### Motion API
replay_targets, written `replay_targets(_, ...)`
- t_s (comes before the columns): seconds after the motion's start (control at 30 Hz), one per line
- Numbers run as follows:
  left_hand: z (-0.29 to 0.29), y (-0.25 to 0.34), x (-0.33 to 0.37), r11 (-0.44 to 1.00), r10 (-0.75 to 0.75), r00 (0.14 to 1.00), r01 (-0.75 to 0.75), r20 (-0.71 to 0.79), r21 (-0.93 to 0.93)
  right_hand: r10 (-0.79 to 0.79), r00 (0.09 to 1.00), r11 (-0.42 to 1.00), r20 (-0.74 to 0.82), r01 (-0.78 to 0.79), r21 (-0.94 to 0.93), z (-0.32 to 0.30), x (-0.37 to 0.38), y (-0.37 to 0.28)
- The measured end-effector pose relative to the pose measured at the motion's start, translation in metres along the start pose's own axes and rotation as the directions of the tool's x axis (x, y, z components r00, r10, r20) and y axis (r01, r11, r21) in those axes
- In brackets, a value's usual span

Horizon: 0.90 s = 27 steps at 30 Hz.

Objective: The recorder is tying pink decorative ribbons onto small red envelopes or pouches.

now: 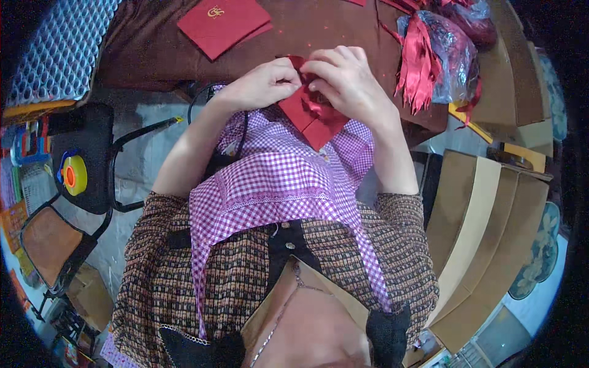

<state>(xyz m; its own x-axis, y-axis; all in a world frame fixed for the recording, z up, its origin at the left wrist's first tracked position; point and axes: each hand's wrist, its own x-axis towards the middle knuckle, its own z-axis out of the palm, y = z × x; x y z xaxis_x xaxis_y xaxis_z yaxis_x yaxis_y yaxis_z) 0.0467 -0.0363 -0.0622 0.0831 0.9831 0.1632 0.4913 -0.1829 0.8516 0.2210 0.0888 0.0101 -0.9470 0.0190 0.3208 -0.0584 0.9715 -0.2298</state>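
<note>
Over my lap, at the table's near edge, a red card folder (318,132) lies tilted, one corner toward me. A shiny red ribbon (320,109) is bunched on its face, partly under my right hand. My left hand (264,84) is closed in a pinch at the folder's upper left edge. Beside it, my right hand (345,81) has its fingers bent and pinched close to the left fingertips. Both seem to grip the ribbon, though the fingers hide most of the grip. A purple checked apron (270,178) spreads below the folder.
More red folders (224,24) are stacked on the brown-covered table (141,55). At its right lie red ribbons (419,64) and a clear plastic bag (451,55). Open cardboard boxes (491,227) stand to my right; a chair (86,153) with a yellow tape roll (75,175) is left.
</note>
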Motion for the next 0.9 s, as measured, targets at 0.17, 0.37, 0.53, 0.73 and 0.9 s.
replay_targets(0.17, 0.001, -0.003, -0.006, 0.999, -0.051, 0.999, 0.051, -0.006, -0.02, 0.045, 0.998, 0.998, 0.043, -0.047, 0.05, 0.001, -0.02, -0.017)
replay_targets(0.37, 0.003, -0.004, -0.005, 0.999, 0.011, 1.0, -0.011, -0.001, -0.039, 0.117, 0.982, 0.992, -0.15, -0.121, -0.021, 0.04, -0.032, -0.029)
replay_targets(0.53, -0.001, 0.002, -0.007, 0.996, -0.04, 0.997, 0.046, 0.073, -0.076, 0.19, 0.937, 0.982, -0.294, -0.186, 0.042, 0.059, -0.033, -0.037)
replay_targets(0.73, 0.005, 0.001, -0.008, 0.999, -0.005, 0.997, 0.002, 0.077, 0.047, 0.24, 0.92, 0.971, -0.311, -0.224, 0.087, 0.063, -0.041, -0.04)
replay_targets(0.9, 0.004, 0.018, -0.008, 0.995, 0.031, 0.998, -0.036, 0.055, 0.09, 0.051, 0.947, 0.994, -0.316, -0.077, -0.071, 0.029, -0.023, -0.029)
